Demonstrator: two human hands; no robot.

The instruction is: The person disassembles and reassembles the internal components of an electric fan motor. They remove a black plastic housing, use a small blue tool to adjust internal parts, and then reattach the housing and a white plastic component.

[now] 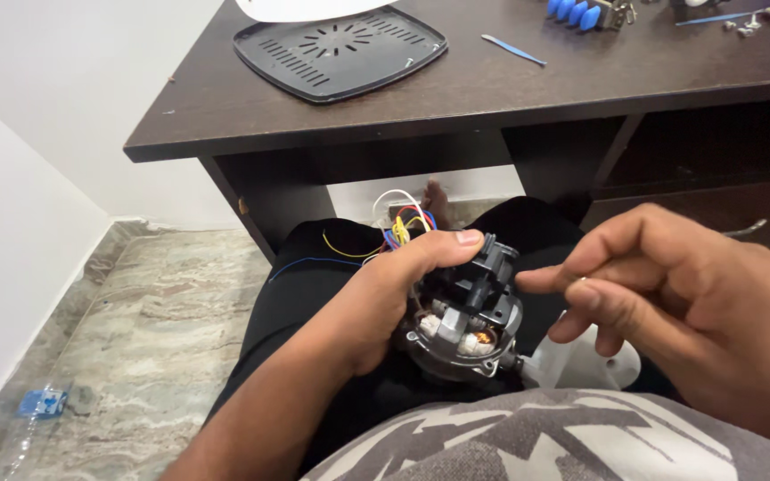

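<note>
In the left hand [376, 303], a round wired motor [465, 312].

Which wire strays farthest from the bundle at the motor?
The thin blue wire: it runs left across the lap, well beyond the yellow wire, while the white wire and red ones only loop above the left hand.

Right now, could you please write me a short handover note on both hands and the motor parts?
Left hand: gripping the small electric motor on the lap, thumb on its black top bracket.
Right hand: free, fingers near the bracket, holding nothing visible.
Coloured wires hang loose behind the motor.
Done: black vented cover lies on the desk, near the blue pry tool and screws.
Left: motor not yet separated from the white housing.
</note>
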